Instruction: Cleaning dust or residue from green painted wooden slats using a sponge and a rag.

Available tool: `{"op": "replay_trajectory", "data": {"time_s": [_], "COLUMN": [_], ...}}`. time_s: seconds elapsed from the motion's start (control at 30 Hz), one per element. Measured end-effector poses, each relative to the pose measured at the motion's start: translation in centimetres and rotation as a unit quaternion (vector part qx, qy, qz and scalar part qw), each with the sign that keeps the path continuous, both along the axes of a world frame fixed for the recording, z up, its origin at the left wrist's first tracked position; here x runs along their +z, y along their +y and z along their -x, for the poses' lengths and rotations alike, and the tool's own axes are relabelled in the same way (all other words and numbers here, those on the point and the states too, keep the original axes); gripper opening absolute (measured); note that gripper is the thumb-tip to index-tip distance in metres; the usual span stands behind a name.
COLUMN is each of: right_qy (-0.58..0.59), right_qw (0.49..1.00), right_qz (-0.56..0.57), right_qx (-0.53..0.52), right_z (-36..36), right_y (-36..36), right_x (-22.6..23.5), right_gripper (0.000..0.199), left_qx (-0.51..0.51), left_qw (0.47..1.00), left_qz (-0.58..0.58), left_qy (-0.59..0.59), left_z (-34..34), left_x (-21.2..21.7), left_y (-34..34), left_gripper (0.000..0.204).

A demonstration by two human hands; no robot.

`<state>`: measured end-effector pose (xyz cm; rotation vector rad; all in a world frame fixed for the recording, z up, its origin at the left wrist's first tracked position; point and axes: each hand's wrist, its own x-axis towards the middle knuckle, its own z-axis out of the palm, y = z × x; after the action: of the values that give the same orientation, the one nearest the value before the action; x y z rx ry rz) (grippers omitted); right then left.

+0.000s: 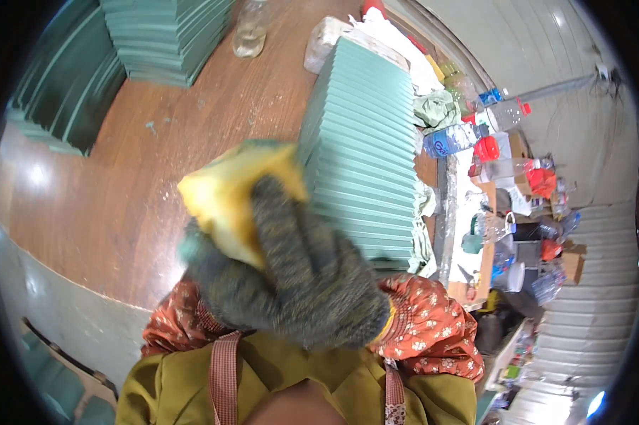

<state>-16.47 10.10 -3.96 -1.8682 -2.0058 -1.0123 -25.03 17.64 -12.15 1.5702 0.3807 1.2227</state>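
Both my hands wear dark grey knitted gloves and meet in front of my chest. My right hand presses its fingers over a crumpled yellow and whitish cloth-like piece, blurred by motion, with a dark green edge along its top. My left hand is below and behind this piece, partly covered by my right hand. A bit of teal shows at its left side. Its fingers are smeared and mostly hidden. Just right of the yellow piece is a long row of stacked pale green slabs.
More green slab stacks stand on the brown wooden table at the far left. A clear jar with some liquid is at the back. Bottles, including a blue-labelled one, rags and boxes crowd the right side. Green chairs show at lower left.
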Motion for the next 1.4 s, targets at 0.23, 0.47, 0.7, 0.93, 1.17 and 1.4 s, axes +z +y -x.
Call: {"op": "replay_trajectory", "data": {"time_s": [0.23,0.47,0.7,0.93,1.17,1.4], "right_qy": [0.238,0.194,0.282,0.327,0.36,0.382], "right_qw": [0.951,0.976,0.956,0.942,0.931,0.923], "right_qz": [0.098,0.025,-0.001,0.005,-0.005,0.0], "right_qx": [0.172,0.091,-0.086,-0.077,-0.055,-0.049], "right_z": [0.8,-5.8,-9.3,-9.9,-10.4,-10.2], "right_y": [-2.9,-8.5,-12.8,-13.4,-13.4,-13.2], "right_x": [-0.5,-1.0,-2.4,-3.3,-3.3,-3.1], "right_gripper": [0.051,0.047,0.039,0.042,0.042,0.042], "left_qx": [-0.047,-0.103,-0.189,-0.196,-0.174,-0.153], "left_qw": [0.992,0.931,0.936,0.948,0.938,0.946], "left_qz": [0.101,0.346,0.296,0.227,0.252,0.267], "left_qy": [0.051,-0.05,0.038,0.107,0.164,0.101], "left_z": [0.6,-0.2,-2.1,-3.5,-3.9,-2.9], "left_x": [1.2,0.7,2.4,0.9,2.2,3.9], "left_y": [2.7,5.6,7.1,8.9,7.9,8.2], "left_gripper": [0.064,0.068,0.084,0.075,0.067,0.058]}}
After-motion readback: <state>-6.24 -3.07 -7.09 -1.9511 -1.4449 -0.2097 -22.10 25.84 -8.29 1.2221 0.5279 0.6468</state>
